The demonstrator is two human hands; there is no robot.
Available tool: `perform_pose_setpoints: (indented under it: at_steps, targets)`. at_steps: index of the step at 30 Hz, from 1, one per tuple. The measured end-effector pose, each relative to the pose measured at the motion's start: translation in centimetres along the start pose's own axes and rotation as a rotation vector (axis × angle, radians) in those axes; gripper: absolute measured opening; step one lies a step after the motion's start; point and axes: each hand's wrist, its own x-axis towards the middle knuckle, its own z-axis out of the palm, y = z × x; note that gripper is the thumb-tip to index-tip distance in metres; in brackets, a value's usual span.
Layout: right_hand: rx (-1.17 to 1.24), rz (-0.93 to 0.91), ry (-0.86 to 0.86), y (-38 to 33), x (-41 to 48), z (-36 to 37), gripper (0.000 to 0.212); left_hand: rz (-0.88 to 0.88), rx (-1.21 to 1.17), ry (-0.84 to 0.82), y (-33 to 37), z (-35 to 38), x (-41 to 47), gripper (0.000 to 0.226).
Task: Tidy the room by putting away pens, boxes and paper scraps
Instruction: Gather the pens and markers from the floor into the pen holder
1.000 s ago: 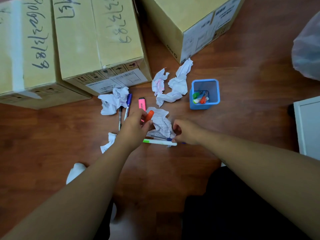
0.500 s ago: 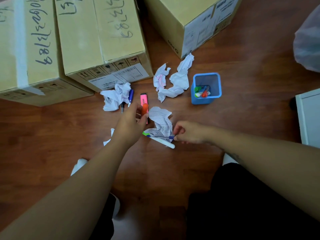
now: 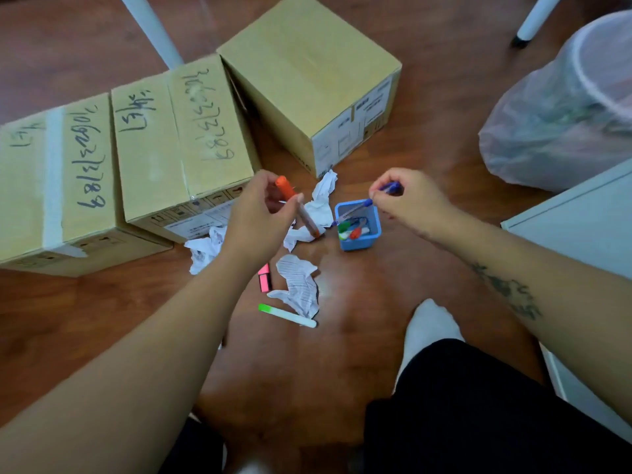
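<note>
My left hand (image 3: 261,213) is raised over the floor and holds an orange marker (image 3: 297,206) pointing down to the right. My right hand (image 3: 407,196) grips a blue pen (image 3: 359,208) whose tip hangs over the blue pen holder (image 3: 359,241), which has several pens in it. On the wood floor lie a pink highlighter (image 3: 264,278), a white marker with a green cap (image 3: 287,315), and crumpled paper scraps (image 3: 299,285) (image 3: 321,200) (image 3: 205,248). Three cardboard boxes (image 3: 307,73) (image 3: 178,142) (image 3: 51,179) stand behind.
A bin lined with a clear bag (image 3: 567,107) stands at the right. White furniture (image 3: 581,220) edges the right side. White table legs (image 3: 150,29) (image 3: 533,18) stand at the back. My socked foot (image 3: 427,330) and dark-clothed knee are below.
Both hands rose from the floor: the left carried the orange marker up, the right picked up the blue pen and brought it over the holder. The view tilted up.
</note>
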Motion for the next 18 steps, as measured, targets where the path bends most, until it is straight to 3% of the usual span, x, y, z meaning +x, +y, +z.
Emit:
perform_pose_setpoints:
  at_steps: [3,7,13,18]
  targets:
    - [-0.051,-0.040,0.132,1.3,0.4,-1.4,0.004,0.056,-0.042,-0.027,1.5,1.9,0.8,0.016]
    - [-0.166,-0.136,0.131,2.5,0.4,-1.1,0.005,0.084,-0.017,-0.141,0.3,4.6,1.7,0.016]
    - [-0.362,-0.275,-0.050,4.4,0.6,2.2,0.014,0.058,0.091,-0.175,-2.6,7.9,2.2,0.016]
    - [-0.318,-0.257,-0.197,5.1,1.6,3.4,0.027,0.033,0.183,-0.184,-4.4,7.9,2.5,0.017]
